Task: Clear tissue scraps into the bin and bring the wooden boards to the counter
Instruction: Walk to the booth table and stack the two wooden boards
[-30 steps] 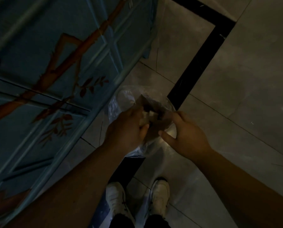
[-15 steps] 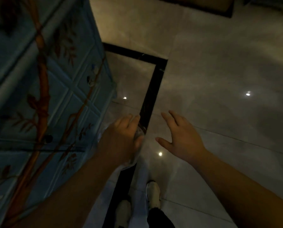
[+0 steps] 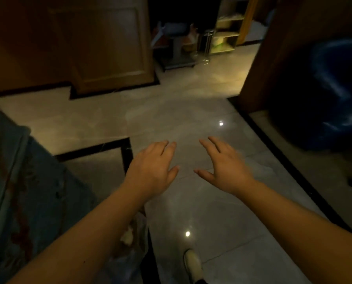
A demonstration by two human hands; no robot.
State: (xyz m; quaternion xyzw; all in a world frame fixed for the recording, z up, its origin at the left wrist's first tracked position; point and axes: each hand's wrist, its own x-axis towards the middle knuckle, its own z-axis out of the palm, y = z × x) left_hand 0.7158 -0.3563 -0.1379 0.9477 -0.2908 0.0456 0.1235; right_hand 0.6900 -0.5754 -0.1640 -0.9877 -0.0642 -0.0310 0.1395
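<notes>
The floor (image 3: 191,119) is tiled in pale grey-beige and crossed by black border strips (image 3: 93,149). A blue cabinet (image 3: 17,191), painted with reddish-brown branches and leaves, is seen at the left. Brown wooden panelling (image 3: 101,48) is shown behind, and a yellow-lit shelf unit (image 3: 226,33) beyond it. A glossy dark blue shape (image 3: 334,89) is seen at the right, and a white shoe (image 3: 192,261) below.

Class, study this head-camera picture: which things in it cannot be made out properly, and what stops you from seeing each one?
- Clear bag, head view: largely hidden under the left forearm; contents unclear.
- Shelf items, head view: too far off and dim to name.
- Blue object, head view: dark, blurred, cut by the right edge.
- Wooden boards, counter: none recognisable in view.
- Left hand and right hand: open, holding nothing.
</notes>
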